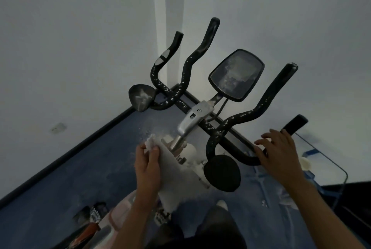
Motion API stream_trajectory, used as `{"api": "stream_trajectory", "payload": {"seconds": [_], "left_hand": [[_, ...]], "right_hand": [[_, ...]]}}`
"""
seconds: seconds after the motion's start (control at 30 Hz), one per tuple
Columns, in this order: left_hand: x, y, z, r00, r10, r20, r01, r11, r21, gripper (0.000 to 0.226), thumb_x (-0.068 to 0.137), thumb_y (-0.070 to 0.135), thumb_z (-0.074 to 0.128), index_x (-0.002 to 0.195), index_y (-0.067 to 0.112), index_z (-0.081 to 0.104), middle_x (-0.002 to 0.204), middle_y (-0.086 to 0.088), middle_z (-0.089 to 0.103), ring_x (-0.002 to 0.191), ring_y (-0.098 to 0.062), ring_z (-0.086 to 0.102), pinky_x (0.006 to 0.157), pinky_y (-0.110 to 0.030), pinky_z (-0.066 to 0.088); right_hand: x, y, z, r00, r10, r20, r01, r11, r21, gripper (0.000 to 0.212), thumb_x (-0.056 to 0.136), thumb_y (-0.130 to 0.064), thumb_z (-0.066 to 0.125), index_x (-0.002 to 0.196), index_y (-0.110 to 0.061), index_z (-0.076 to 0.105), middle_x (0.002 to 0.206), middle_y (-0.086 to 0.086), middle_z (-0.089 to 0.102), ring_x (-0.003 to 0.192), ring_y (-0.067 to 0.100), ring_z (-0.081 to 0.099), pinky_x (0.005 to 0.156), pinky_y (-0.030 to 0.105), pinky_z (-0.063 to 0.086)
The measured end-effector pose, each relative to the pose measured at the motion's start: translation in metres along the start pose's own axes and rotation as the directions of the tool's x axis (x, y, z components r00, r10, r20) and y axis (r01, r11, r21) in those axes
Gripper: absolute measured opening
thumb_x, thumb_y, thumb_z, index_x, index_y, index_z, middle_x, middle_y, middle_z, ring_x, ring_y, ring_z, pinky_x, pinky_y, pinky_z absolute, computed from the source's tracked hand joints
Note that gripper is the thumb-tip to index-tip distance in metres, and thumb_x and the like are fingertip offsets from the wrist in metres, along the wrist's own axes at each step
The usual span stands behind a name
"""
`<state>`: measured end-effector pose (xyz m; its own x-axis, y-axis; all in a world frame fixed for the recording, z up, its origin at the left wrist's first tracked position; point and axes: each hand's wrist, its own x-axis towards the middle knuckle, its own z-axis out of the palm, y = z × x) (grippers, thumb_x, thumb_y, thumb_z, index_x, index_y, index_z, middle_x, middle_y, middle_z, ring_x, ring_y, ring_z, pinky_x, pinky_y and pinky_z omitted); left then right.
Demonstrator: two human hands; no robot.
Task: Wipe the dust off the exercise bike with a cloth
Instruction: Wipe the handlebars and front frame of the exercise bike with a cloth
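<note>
Currently cloth (151, 142) is pinched by left hand (147, 165) against white frame (176, 176); right hand (278, 153), fingers spread, steadies handlebar (244, 157). Dusty console (236, 75) is better wiped gently.

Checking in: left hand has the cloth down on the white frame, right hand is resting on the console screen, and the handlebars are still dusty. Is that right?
Not quite. The head view shows the right hand resting on the black handlebar, not on the console screen, which stands untouched further up. The rest holds: the left hand holds the cloth on the white frame, and the handlebars are dust-speckled.
</note>
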<state>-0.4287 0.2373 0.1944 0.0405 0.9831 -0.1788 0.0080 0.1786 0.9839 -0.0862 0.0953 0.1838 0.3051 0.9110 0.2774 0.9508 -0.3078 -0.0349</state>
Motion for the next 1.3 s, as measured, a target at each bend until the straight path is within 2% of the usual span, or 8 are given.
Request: {"api": "stream_trajectory", "payload": {"seconds": [0.27, 0.4, 0.57, 0.7, 0.9, 1.07, 1.2, 1.3], "left_hand": [[0.041, 0.004, 0.044, 0.942, 0.116, 0.316, -0.210, 0.936, 0.283, 0.008, 0.099, 0.035, 0.063, 0.106, 0.033, 0.065, 0.096, 0.012, 0.066, 0.088, 0.001, 0.063, 0.069, -0.007, 0.045], [0.064, 0.003, 0.078, 0.871, 0.309, 0.382, -0.448, 0.819, 0.359, 0.024, 0.101, 0.037, 0.059, 0.116, 0.022, 0.070, 0.103, 0.005, 0.063, 0.091, -0.003, 0.060, 0.077, -0.003, 0.041], [0.069, 0.003, 0.108, 0.735, 0.451, 0.506, -0.672, 0.581, 0.459, 0.015, 0.100, 0.029, 0.063, 0.110, 0.025, 0.073, 0.112, 0.002, 0.057, 0.075, -0.004, 0.058, 0.066, -0.013, 0.049], [0.066, -0.003, 0.122, 0.651, 0.440, 0.618, -0.758, 0.411, 0.507, 0.015, 0.095, 0.016, 0.067, 0.106, 0.023, 0.073, 0.117, 0.003, 0.062, 0.076, -0.006, 0.065, 0.061, -0.021, 0.057], [0.055, -0.015, 0.111, 0.671, 0.447, 0.591, -0.739, 0.471, 0.482, 0.025, 0.100, 0.025, 0.059, 0.117, 0.013, 0.073, 0.123, -0.002, 0.062, 0.091, -0.004, 0.065, 0.072, 0.006, 0.038], [0.061, 0.000, 0.125, 0.691, 0.424, 0.586, -0.718, 0.495, 0.488, 0.034, 0.099, 0.031, 0.051, 0.121, 0.015, 0.071, 0.122, -0.002, 0.063, 0.091, -0.009, 0.068, 0.075, -0.028, 0.062], [0.059, -0.011, 0.113, 0.681, 0.434, 0.589, -0.729, 0.477, 0.491, 0.028, 0.098, 0.026, 0.054, 0.116, 0.014, 0.071, 0.112, -0.004, 0.067, 0.085, -0.015, 0.069, 0.069, -0.036, 0.063], [0.044, -0.019, 0.097, 0.816, 0.370, 0.443, -0.571, 0.633, 0.523, 0.034, 0.101, 0.037, 0.049, 0.124, 0.018, 0.065, 0.116, 0.000, 0.062, 0.090, -0.013, 0.066, 0.074, -0.034, 0.060]], "right_hand": [[0.005, -0.010, 0.005, 1.000, 0.015, -0.016, -0.016, 0.998, -0.053, 0.035, 0.093, -0.037, 0.050, 0.089, -0.016, 0.078, 0.110, 0.012, 0.070, 0.119, 0.036, 0.056, 0.117, 0.055, 0.025], [0.008, -0.011, 0.005, 0.997, 0.016, -0.072, -0.019, 0.999, -0.031, 0.033, 0.093, -0.034, 0.050, 0.084, -0.018, 0.078, 0.099, 0.004, 0.072, 0.105, 0.029, 0.061, 0.115, 0.054, 0.028], [0.010, -0.018, 0.011, 0.979, 0.102, -0.175, -0.098, 0.995, 0.030, 0.028, 0.092, -0.029, 0.054, 0.077, -0.018, 0.075, 0.086, -0.001, 0.072, 0.093, 0.024, 0.063, 0.115, 0.052, 0.030], [0.010, -0.019, 0.016, 0.964, 0.120, -0.237, -0.106, 0.992, 0.071, 0.020, 0.090, -0.022, 0.061, 0.077, -0.017, 0.074, 0.084, -0.001, 0.072, 0.089, 0.024, 0.063, 0.114, 0.053, 0.032], [0.009, -0.017, 0.021, 0.945, 0.123, -0.302, -0.089, 0.988, 0.123, 0.023, 0.090, -0.022, 0.057, 0.076, -0.015, 0.074, 0.084, 0.000, 0.072, 0.087, 0.023, 0.062, 0.115, 0.049, 0.031], [0.010, -0.016, 0.024, 0.939, 0.120, -0.322, -0.075, 0.986, 0.147, 0.024, 0.090, -0.023, 0.057, 0.075, -0.016, 0.074, 0.084, -0.001, 0.071, 0.087, 0.022, 0.062, 0.114, 0.051, 0.032], [0.010, -0.015, 0.025, 0.936, 0.116, -0.332, -0.068, 0.986, 0.152, 0.025, 0.090, -0.023, 0.056, 0.075, -0.015, 0.074, 0.084, -0.001, 0.072, 0.087, 0.023, 0.063, 0.113, 0.052, 0.033], [0.010, -0.015, 0.027, 0.934, 0.121, -0.337, -0.073, 0.986, 0.153, 0.026, 0.091, -0.024, 0.055, 0.076, -0.015, 0.074, 0.084, 0.000, 0.072, 0.086, 0.023, 0.063, 0.113, 0.052, 0.033]]}}
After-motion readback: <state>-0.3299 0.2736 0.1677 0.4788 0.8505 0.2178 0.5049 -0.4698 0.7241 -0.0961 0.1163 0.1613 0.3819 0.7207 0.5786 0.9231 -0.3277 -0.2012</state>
